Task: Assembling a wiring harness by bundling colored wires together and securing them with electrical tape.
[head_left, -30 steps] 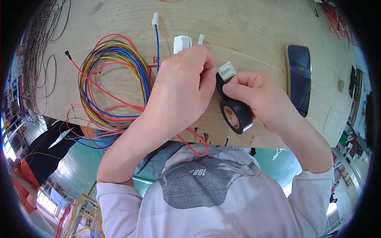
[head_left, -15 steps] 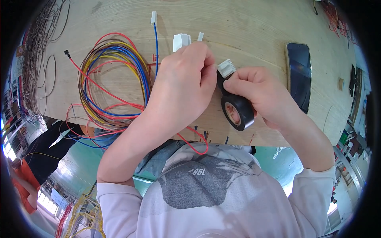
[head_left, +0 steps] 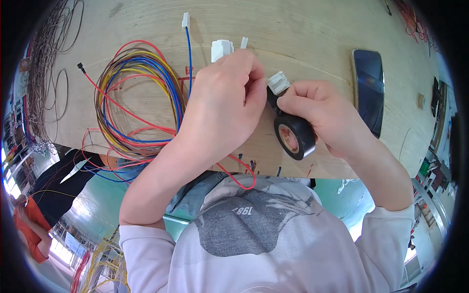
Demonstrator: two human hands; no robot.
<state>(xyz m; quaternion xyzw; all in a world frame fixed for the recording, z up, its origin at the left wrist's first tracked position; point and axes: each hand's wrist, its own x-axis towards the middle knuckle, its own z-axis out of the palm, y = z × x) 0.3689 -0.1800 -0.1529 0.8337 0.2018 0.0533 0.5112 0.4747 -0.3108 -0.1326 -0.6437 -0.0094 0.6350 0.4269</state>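
Observation:
My left hand [head_left: 222, 95] is closed in a pinch above the table; what its fingertips hold is hidden from view. Just beyond its knuckles show a white plastic connector [head_left: 221, 50] and a smaller white connector piece [head_left: 244, 43]. My right hand [head_left: 325, 110] pinches a strip of black electrical tape between thumb and forefinger, against the base of a white multi-slot connector [head_left: 278, 83]. From that strip the roll of black electrical tape [head_left: 304, 139] hangs below, touching the right fingers. Any wires inside the taped part are covered.
Left of my hands lies a coil of red, blue, yellow and brown wires [head_left: 177, 93]. A blue wire [head_left: 189, 53] ends in a white connector [head_left: 186, 20]. A phone [head_left: 369, 93] lies to the right. Thin brown wires [head_left: 46, 73] hang far left; a person in orange [head_left: 31, 222] is beyond.
The tape roll has swung slightly to the right under my right hand. Both hands keep almost the same pose and grip.

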